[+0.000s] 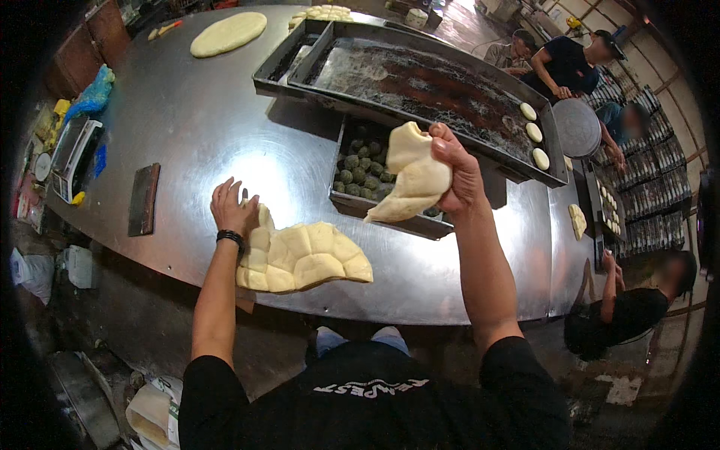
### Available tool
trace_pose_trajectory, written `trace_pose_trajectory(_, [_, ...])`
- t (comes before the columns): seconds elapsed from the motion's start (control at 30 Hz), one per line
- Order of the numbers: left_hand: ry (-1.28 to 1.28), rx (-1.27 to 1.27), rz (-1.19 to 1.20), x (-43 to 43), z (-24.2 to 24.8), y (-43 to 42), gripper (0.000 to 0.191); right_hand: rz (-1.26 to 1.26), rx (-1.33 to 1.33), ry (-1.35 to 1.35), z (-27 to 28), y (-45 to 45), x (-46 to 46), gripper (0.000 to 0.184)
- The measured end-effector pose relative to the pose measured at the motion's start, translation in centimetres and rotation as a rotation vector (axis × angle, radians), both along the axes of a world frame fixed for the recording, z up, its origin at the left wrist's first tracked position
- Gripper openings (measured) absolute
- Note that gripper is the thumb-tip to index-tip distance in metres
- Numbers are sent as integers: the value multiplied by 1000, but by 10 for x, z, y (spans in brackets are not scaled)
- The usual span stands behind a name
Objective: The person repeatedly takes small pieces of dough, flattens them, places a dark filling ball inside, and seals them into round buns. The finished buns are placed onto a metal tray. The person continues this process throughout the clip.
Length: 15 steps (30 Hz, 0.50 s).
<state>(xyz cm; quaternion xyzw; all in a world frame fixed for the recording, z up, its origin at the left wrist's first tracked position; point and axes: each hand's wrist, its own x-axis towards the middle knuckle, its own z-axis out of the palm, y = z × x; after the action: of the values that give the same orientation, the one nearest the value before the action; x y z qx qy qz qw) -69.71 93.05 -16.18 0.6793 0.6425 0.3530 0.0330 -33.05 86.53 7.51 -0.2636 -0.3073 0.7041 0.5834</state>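
My right hand point(464, 174) grips a drooping piece of pale dough point(419, 174), raised above a metal tray point(388, 225) that holds several dark green, round balls point(360, 169). On the steel table lies a slab of dough point(306, 256) scored or pressed into segments, one end near the table's front edge. At the slab's upper left corner is my left hand point(230, 208), its thumb by a narrow strip of dough. A small dark thing shows between thumb and fingers; whether the hand pinches anything is unclear.
A large black baking tray point(416, 84) with a few dough rounds point(534, 133) spans the back. Also on the table are a flat dough disc point(229, 35), a dark rectangular block point(144, 199) and a scale point(79, 157). Several people work at right, near a round lid point(577, 128).
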Motion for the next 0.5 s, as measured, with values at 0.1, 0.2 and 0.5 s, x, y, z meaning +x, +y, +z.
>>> trace_pose_trajectory(0.1, [-628,-231,-173,55,21,-11,43,168,35,21,9,-21,18,23])
trace_pose_trajectory(0.2, [-1440,-666,-715,160,124,-73,50,291,-9,-47,-2,-46,39,26])
trace_pose_trajectory(0.5, [-574,-998,-967,246,156,-157,37,837,-93,-952,-92,-155,150,32])
